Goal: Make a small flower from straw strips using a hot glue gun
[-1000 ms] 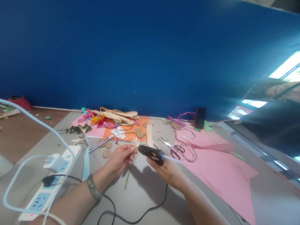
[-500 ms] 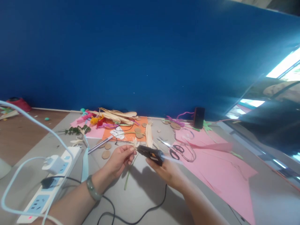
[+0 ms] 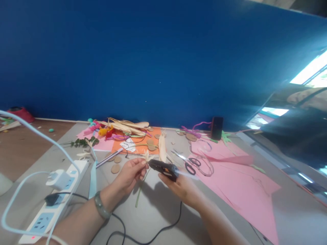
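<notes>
Between thumb and fingertips, my left hand (image 3: 130, 173) pinches a small pale husk flower (image 3: 147, 156) with a green stem (image 3: 138, 195) hanging below it. My right hand (image 3: 182, 185) is wrapped round a black glue gun (image 3: 163, 167) with a clear glue stick (image 3: 187, 173) in its rear end. The gun's nozzle points left, right at the base of the flower by my left fingertips; whether it touches is too small to tell. A black cord (image 3: 163, 228) loops over the table beneath my wrists.
A white power strip (image 3: 38, 214) with plugs lies at the left. Scissors (image 3: 190, 165) and pink paper (image 3: 237, 190) lie at the right. Behind my hands are corn husks (image 3: 127, 126), orange paper (image 3: 120, 147) and brown discs (image 3: 115, 168). A black phone-like block (image 3: 217, 128) stands against the blue partition (image 3: 153, 61).
The glue gun has shifted very slightly left, its nozzle closer to the flower's base. My left hand stays in place with the same pinch.
</notes>
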`<state>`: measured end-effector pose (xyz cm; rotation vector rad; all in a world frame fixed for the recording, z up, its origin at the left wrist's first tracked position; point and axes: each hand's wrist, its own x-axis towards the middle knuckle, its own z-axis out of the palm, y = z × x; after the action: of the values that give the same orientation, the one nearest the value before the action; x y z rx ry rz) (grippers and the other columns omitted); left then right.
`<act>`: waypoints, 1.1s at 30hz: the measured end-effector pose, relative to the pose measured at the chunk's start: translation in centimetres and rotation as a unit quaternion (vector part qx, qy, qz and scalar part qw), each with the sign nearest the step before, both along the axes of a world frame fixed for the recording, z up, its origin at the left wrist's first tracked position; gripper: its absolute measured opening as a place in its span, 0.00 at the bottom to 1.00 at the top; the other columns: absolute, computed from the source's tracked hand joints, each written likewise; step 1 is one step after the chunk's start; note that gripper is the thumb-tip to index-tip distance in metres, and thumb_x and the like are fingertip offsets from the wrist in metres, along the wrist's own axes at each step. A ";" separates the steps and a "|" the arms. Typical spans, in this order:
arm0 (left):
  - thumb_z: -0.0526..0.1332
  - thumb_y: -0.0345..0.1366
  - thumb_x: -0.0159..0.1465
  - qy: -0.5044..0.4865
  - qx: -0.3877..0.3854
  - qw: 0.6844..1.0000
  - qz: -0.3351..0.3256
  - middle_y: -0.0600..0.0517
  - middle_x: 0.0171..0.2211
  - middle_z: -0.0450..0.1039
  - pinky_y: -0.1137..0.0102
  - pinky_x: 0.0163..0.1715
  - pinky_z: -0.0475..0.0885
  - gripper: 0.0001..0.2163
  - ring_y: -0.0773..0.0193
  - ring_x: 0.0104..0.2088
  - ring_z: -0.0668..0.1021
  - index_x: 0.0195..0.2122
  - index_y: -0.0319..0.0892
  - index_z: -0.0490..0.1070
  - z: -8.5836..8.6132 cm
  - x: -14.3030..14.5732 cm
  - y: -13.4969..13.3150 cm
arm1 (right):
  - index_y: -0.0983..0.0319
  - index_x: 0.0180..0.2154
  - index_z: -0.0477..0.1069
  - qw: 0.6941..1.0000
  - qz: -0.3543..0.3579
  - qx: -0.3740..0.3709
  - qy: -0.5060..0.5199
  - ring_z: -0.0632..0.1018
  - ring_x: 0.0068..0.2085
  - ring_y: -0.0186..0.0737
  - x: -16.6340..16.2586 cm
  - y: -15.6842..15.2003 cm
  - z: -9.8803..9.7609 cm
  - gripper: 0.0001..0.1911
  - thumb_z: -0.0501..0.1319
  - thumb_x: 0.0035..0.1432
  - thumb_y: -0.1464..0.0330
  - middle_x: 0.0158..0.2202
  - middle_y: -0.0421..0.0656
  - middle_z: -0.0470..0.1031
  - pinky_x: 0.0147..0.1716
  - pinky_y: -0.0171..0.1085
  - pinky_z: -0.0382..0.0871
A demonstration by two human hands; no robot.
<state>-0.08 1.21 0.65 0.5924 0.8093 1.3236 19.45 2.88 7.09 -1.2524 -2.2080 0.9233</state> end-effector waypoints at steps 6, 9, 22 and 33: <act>0.71 0.39 0.53 -0.002 0.002 1.000 0.008 0.54 0.21 0.70 0.80 0.17 0.60 0.11 0.76 0.18 0.66 0.26 0.37 0.73 0.0 0.0 0.0 | 0.60 0.43 0.74 1.000 0.009 0.010 0.008 0.78 0.36 0.45 -0.1 -0.1 0.1 0.16 0.57 0.59 0.59 0.36 0.44 0.79 0.38 0.39 0.73; 0.71 0.39 0.52 0.003 0.003 1.000 0.006 0.54 0.21 0.69 0.80 0.16 0.60 0.12 0.76 0.17 0.66 0.25 0.36 0.73 0.2 0.1 -0.1 | 0.60 0.44 0.75 1.000 0.006 0.011 0.010 0.79 0.36 0.45 -0.1 -0.1 0.2 0.17 0.57 0.59 0.58 0.37 0.44 0.79 0.38 0.40 0.73; 0.71 0.39 0.53 -0.006 0.001 1.000 0.005 0.55 0.21 0.69 0.80 0.17 0.60 0.11 0.76 0.18 0.66 0.25 0.36 0.73 0.2 0.1 -0.2 | 0.60 0.42 0.75 1.000 -0.020 0.008 0.005 0.78 0.37 0.46 0.2 0.4 -0.6 0.18 0.56 0.59 0.56 0.35 0.43 0.79 0.39 0.41 0.73; 0.70 0.38 0.54 0.002 0.003 1.000 -0.001 0.56 0.19 0.68 0.79 0.17 0.59 0.11 0.76 0.17 0.65 0.26 0.36 0.73 0.2 0.0 -0.1 | 0.58 0.45 0.75 1.000 -0.001 0.007 0.013 0.79 0.38 0.47 0.0 0.0 0.1 0.17 0.57 0.58 0.58 0.38 0.43 0.80 0.38 0.39 0.73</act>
<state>-0.06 1.10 0.89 0.6008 0.8077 1.3241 19.41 2.88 7.22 -1.2293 -2.1878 0.9158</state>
